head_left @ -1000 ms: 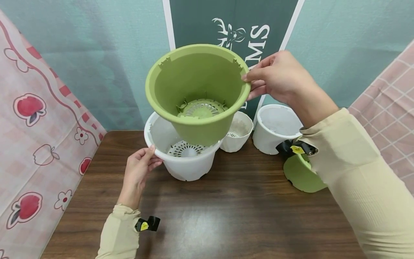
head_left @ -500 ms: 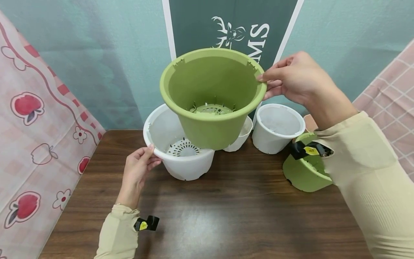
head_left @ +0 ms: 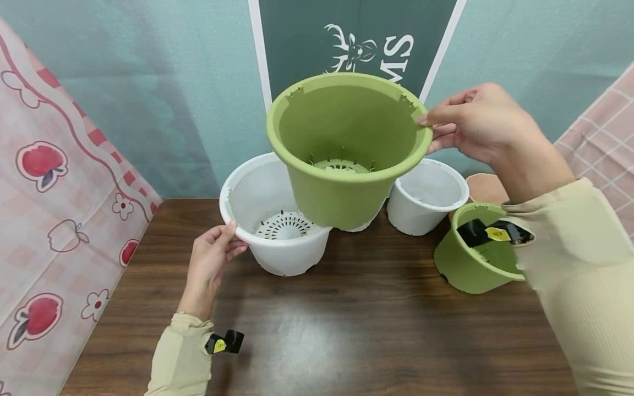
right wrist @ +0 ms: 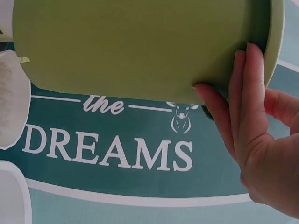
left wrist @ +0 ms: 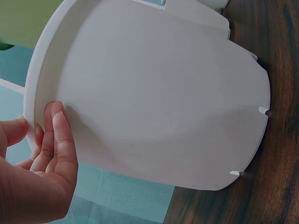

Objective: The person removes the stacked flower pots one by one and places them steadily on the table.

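Note:
My right hand pinches the rim of a large green plastic flowerpot and holds it up in the air, mouth tilted toward me. In the right wrist view the fingers lie along the outer wall of that green pot, under its rim. A large white flowerpot with a slotted bottom stands on the table at the left, partly behind the raised pot. My left hand pinches its rim, thumb on top; the left wrist view shows the fingers against the outer wall of the white pot.
A smaller white pot stands at the back right, with a green pot before it and a pinkish pot behind. Another white pot is mostly hidden by the raised one. Curtains border the wooden table.
My right hand has carried the green pot to the right, from above the white pot to partly beside it. The left hand stays on the white pot's rim.

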`<state>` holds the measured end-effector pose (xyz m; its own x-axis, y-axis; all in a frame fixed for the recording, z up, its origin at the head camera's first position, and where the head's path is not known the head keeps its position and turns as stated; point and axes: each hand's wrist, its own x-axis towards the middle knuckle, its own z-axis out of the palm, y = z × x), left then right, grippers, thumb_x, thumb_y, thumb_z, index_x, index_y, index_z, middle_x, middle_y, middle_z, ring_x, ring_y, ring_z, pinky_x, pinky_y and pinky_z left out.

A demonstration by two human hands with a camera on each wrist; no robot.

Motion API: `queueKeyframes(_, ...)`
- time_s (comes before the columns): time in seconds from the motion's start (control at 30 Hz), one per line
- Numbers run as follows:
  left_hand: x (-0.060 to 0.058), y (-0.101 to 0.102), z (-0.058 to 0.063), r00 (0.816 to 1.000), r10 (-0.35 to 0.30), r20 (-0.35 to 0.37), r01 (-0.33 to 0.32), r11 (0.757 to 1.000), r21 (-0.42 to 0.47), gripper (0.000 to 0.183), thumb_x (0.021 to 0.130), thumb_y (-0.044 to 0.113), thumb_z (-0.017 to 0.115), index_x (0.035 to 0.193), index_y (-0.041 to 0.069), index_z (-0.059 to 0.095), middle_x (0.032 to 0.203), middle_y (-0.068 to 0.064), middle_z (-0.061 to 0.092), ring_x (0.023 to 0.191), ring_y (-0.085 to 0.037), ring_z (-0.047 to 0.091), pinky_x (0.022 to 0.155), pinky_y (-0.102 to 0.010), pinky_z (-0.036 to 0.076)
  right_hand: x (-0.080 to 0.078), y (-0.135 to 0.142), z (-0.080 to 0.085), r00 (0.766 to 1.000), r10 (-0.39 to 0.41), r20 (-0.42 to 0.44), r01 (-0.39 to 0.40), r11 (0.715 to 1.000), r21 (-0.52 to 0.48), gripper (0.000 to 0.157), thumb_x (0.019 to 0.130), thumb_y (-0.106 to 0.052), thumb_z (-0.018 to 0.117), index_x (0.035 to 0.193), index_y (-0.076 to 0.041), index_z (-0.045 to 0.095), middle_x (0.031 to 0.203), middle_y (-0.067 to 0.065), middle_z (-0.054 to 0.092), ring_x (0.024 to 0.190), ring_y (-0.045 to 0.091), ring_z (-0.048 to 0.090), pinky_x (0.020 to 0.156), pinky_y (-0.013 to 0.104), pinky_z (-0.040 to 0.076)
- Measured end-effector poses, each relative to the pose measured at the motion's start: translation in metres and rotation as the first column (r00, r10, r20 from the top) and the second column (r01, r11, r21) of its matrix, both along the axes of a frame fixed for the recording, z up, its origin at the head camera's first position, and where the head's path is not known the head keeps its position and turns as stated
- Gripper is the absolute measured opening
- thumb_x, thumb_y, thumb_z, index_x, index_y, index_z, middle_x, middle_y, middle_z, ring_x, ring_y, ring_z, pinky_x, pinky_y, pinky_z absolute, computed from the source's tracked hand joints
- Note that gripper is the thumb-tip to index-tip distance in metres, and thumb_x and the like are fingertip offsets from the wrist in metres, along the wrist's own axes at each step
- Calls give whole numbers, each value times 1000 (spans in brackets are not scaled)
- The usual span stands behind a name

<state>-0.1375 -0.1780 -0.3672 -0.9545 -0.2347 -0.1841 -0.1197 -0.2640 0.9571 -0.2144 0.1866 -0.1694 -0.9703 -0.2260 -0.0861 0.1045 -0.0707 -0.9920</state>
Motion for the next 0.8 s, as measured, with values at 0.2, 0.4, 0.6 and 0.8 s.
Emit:
queueKeyframes(0.2,0,1,0,1000,2,-7,-2,1000,0,20,91,23,56,83,5,56,66,1,61,62,-9,62,63,-20,54,3,13,-1,1000,10,-6,-10,1000,-11,10,84,13,54,82,11,64,82,22,66,67,30,65,56,39,55)
queueKeyframes(0.4,1,0,-1,1000,-4,-5,4,1000,-3,21,91,24,56,83,4,56,66,0,61,63,-9,62,64,-20,54,6,24,-4,1000,1,-2,-1,1000,-23,8,84,12,57,83,11,65,82,22,66,66,30,65,55,40,55)
queueKeyframes(0.6,1,0,-2,1000,4,-12,-4,1000,7,19,92,22,55,80,7,57,65,1,62,61,-9,62,63,-20,54,8,39,-10,1000,-13,11,14,1000,-25,13,86,12,53,83,11,66,82,21,66,59,23,59,55,39,55)
queueKeyframes(0.8,1,1,-2,999,2,-37,-1,1000,28,19,92,19,55,76,10,58,64,1,62,60,-9,61,62,-20,54,12,56,-17,1000,-7,-14,6,998,-58,13,87,12,51,83,13,64,81,22,63,57,22,54,55,37,55)
